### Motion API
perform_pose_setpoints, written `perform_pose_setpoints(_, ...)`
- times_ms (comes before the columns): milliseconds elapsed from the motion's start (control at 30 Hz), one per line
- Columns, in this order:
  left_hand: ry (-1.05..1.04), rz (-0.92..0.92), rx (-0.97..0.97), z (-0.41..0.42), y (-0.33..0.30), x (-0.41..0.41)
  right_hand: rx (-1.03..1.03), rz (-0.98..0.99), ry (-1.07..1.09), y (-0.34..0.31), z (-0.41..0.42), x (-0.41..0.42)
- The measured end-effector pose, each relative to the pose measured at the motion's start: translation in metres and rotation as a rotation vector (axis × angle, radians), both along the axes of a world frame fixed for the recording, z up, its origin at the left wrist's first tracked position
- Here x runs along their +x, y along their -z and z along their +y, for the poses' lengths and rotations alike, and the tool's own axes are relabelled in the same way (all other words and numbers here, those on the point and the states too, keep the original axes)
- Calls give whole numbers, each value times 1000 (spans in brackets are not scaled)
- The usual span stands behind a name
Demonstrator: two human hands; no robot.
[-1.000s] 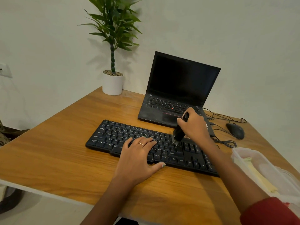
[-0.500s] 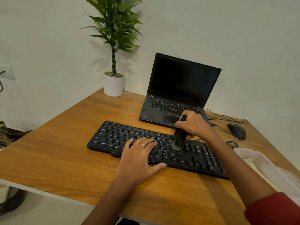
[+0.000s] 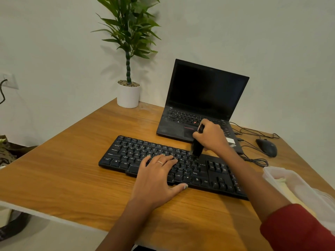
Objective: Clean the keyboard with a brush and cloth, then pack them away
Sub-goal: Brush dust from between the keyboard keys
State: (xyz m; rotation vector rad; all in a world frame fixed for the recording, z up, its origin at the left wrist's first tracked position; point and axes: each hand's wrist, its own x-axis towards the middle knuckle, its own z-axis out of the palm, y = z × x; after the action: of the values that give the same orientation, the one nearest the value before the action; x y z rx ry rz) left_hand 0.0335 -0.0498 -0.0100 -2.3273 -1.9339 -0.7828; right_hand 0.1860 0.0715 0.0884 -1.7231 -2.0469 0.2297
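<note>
A black keyboard [image 3: 137, 154] lies across the middle of the wooden table [image 3: 63, 171]. My left hand [image 3: 155, 176] rests flat on its lower middle keys, fingers straight, thumb at the front edge. My right hand [image 3: 212, 135] grips a small black brush [image 3: 197, 148], its bristles down on the upper keys right of centre. A clear plastic container [image 3: 297, 187] at the right edge holds a pale yellow cloth [image 3: 280, 181], seen only dimly through the plastic.
An open black laptop [image 3: 199, 98] stands just behind the keyboard. A black mouse [image 3: 266, 147] with looped cable lies at the back right. A potted plant [image 3: 128, 95] stands at the back corner. The table's front edge runs along the lower left.
My right hand has drawn the brush leftward and toward the back rows of the keyboard. My left hand has stayed flat on the keys.
</note>
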Motion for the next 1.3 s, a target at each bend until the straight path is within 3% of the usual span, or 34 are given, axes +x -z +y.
perform_pose_setpoints(100, 10, -14, 3, -1, 0, 0, -174, -38, -10, -20, 5, 1)
perform_pose_setpoints(233, 11, -22, 15, 0, 1, 0, 23, -46, -46, -2, 0, -8)
perform_pose_setpoints(367, 16, -28, 23, 1, 1, 0, -140, -66, -50, -16, 2, -8)
perform_pose_setpoints(500, 11, -26, 22, 1, 2, 0, 20, -41, -63, -3, 2, -7)
perform_pose_setpoints(633, 14, -15, 19, 1, 1, 0, -183, -2, -72, -18, 5, 0)
perform_pose_setpoints(733, 12, -11, 14, 1, 2, -1, -6, 34, -60, -5, 4, 0)
perform_pose_setpoints(900, 16, -23, 11, 2, 2, 0, -190, 48, -20, -13, 5, 0)
perform_pose_setpoints(1033, 14, -2, 15, 2, 2, -1, -49, 77, -34, -2, 3, 0)
perform_pose_setpoints(1200, 15, -24, 28, 1, 2, 0, -169, 100, -19, -11, 5, 8)
perform_pose_setpoints(1300, 14, -30, 18, 1, 2, 0, -29, 89, -16, 1, 3, 9)
